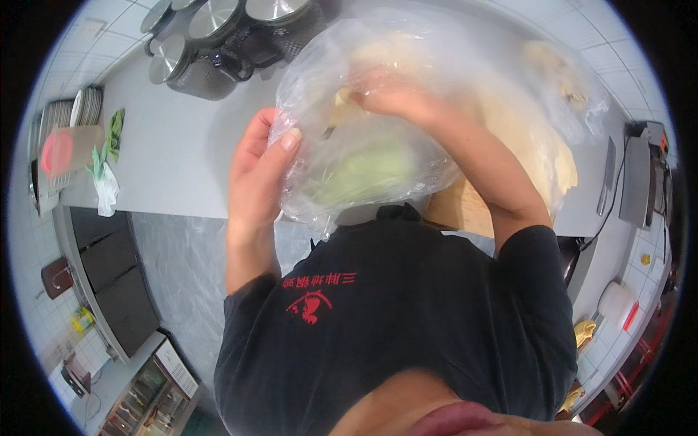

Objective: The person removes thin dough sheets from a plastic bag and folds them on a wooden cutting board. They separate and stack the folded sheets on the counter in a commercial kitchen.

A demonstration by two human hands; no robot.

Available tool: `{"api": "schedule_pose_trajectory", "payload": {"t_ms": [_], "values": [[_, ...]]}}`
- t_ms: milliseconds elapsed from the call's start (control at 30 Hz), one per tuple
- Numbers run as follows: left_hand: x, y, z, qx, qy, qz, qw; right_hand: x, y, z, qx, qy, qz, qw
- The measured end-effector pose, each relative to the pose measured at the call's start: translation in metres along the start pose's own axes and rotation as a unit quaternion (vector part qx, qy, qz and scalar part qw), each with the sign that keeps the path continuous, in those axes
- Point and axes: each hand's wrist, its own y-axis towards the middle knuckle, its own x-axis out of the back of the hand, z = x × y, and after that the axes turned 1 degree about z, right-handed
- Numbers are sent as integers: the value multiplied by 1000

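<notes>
My left hand (262, 158) grips the left edge of a large clear plastic bag (305, 103), thumb on the near side. My right hand (387, 90) reaches into or behind the film; its fingers are blurred by the plastic. Close to those fingers a pale yellow piece (342, 103) shows through the film. Lower down, a pale green shape (365, 169) is visible through the bag, too hazy to name. Under my right forearm lie broad, thin yellowish sheets (507, 125), partly covered by plastic, over a wooden board (461, 207).
Several dark lidded pots (204, 71) stand at the back left of the grey counter (174, 147). Green leaves (115, 133) and stacked plates (87, 106) are at far left. Another plastic bag (572, 92) lies back right. A knife (605, 174) lies near a black cable.
</notes>
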Motion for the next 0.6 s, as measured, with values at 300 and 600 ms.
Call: {"api": "schedule_pose_trajectory", "payload": {"t_ms": [300, 600], "values": [[42, 18, 27, 16, -129, -86, 988, -53, 22, -30, 91, -86, -71, 990], [84, 99, 121, -24, 335, -4, 942, -42, 11, -4, 52, -110, 6, 993]]}}
